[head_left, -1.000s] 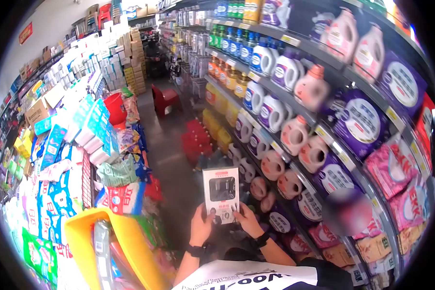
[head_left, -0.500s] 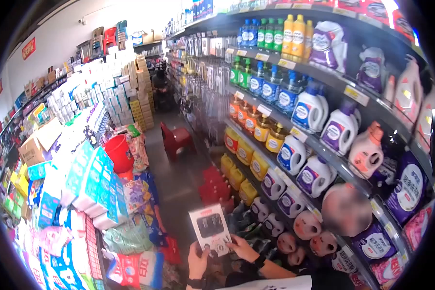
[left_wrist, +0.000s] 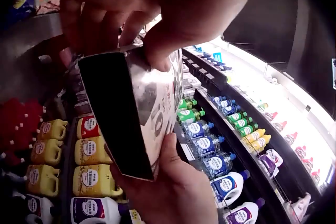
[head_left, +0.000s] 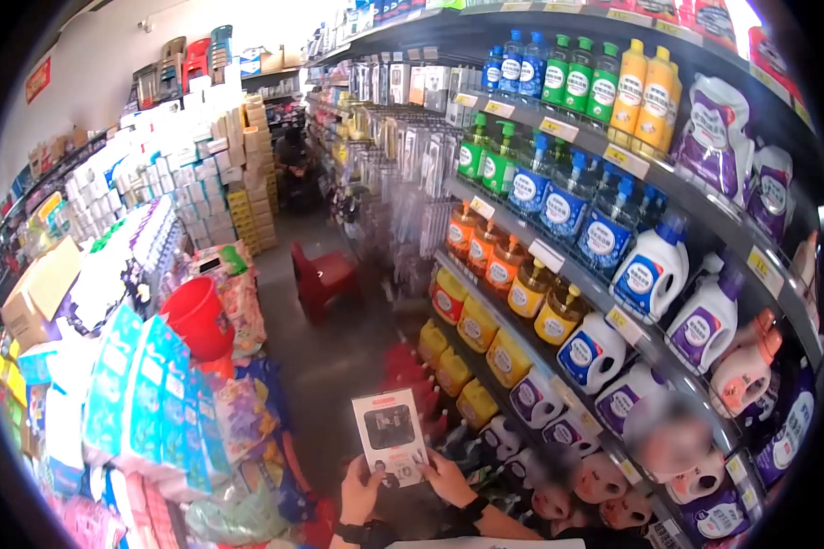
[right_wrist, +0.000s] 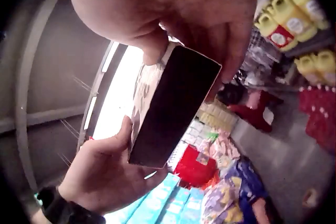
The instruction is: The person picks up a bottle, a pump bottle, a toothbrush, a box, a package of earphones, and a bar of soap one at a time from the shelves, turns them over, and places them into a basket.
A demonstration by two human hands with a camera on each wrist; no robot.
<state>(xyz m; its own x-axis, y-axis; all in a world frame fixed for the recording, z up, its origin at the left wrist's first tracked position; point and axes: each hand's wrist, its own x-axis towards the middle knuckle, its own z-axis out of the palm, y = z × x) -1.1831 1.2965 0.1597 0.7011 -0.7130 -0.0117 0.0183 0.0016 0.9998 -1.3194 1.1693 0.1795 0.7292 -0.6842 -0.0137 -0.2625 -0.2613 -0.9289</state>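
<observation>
Both hands hold a white retail box (head_left: 390, 428) with a dark window on its front, low in the middle of the head view. My left hand (head_left: 361, 494) grips its lower left corner, thumb on the front. On the lower right side my right hand (head_left: 445, 479) pinches it, thumb also in front. The box's black underside (left_wrist: 116, 113) faces the left wrist camera, with fingers behind and thumbs on the printed face. From the right wrist, the same black side (right_wrist: 176, 106) shows between the two hands. What lies behind the window is too small to make out.
Shelves at right carry blue detergent bottles (head_left: 602, 236), orange pump bottles (head_left: 504, 263) and yellow jugs (head_left: 476, 326). A red chair (head_left: 322, 279) stands in the aisle. At left are a red bucket (head_left: 198, 318) and blue packs (head_left: 151, 403). Stacked boxes (head_left: 178, 174) rise farther back.
The head view has swung up, and the shelf goods have shifted right and down in it. The box sits lower in view and tilts slightly; both hands keep hold of it.
</observation>
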